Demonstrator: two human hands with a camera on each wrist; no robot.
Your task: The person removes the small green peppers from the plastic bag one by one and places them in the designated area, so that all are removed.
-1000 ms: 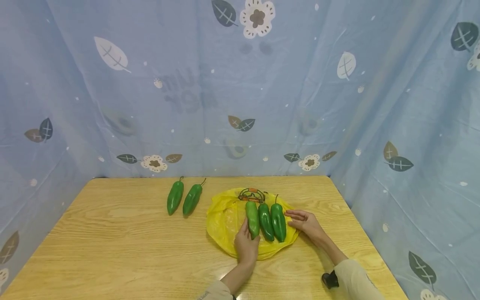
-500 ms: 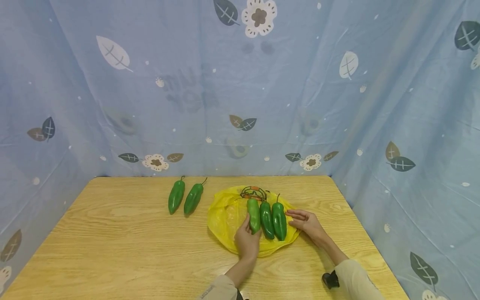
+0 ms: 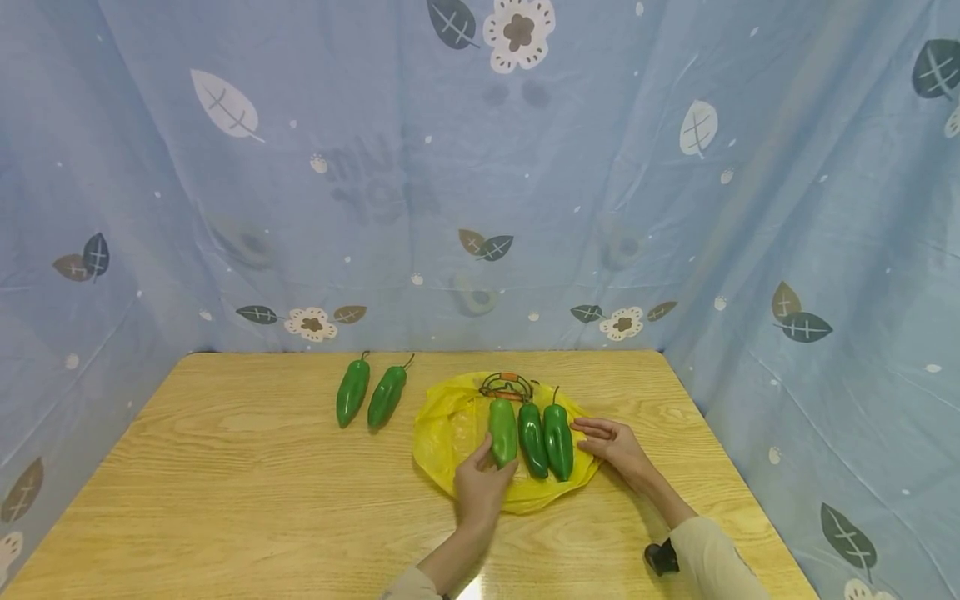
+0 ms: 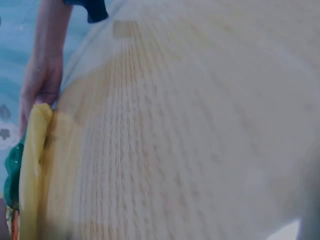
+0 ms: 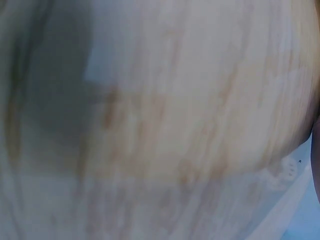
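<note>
In the head view my left hand pinches the lower end of a lighter green pepper between thumb and fingers, over a flattened yellow bag. Beside it on the bag lie two darker green peppers, one in the middle and one on the right. My right hand rests at the bag's right edge, fingers extended near the rightmost pepper. The left wrist view shows the right hand by the yellow bag and a green pepper.
Two more green peppers, one left of the other, lie at the back left of the wooden table. A black-and-orange looped thing sits at the bag's back edge. A patterned blue curtain surrounds the table.
The lighter pepper and my left hand have moved slightly left, away from the middle pepper, after a small move toward the bag's back. My right hand has stayed in place.
</note>
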